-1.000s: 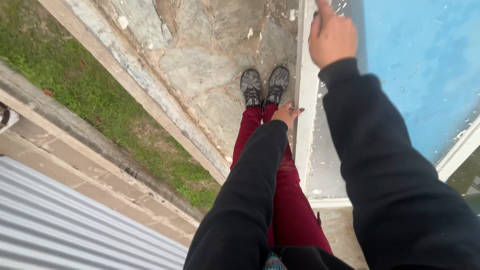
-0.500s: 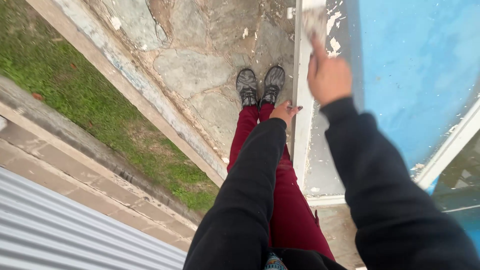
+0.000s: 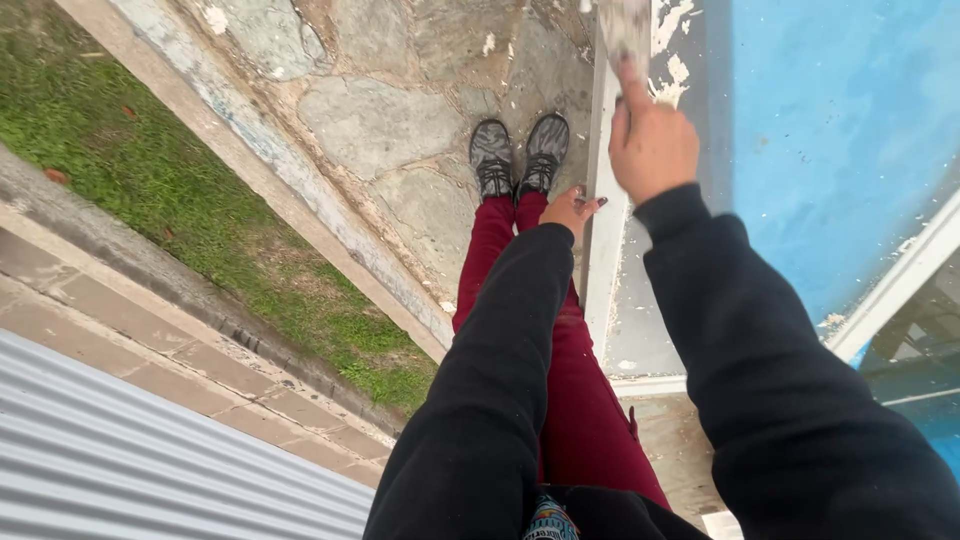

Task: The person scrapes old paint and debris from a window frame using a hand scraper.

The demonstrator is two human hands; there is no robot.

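The right hand (image 3: 652, 148) presses a pale, worn scraping pad (image 3: 626, 28) flat against the grey, flaking part of the blue painted wall (image 3: 830, 120), fingers closed on its lower edge with the forefinger stretched along it to bear down. White paint flakes (image 3: 675, 80) cling just beside those fingers. The left hand (image 3: 570, 210) steadies on the white corner trim (image 3: 600, 270), fingers loosely spread and empty.

Where we stand, looking down

Our shoes (image 3: 520, 155) rest on the stone paving (image 3: 380, 120); the grass strip (image 3: 170, 210) lies left, the wall (image 3: 830, 130) right, our right hand (image 3: 652, 145) against it, left hand (image 3: 572, 210) beside.
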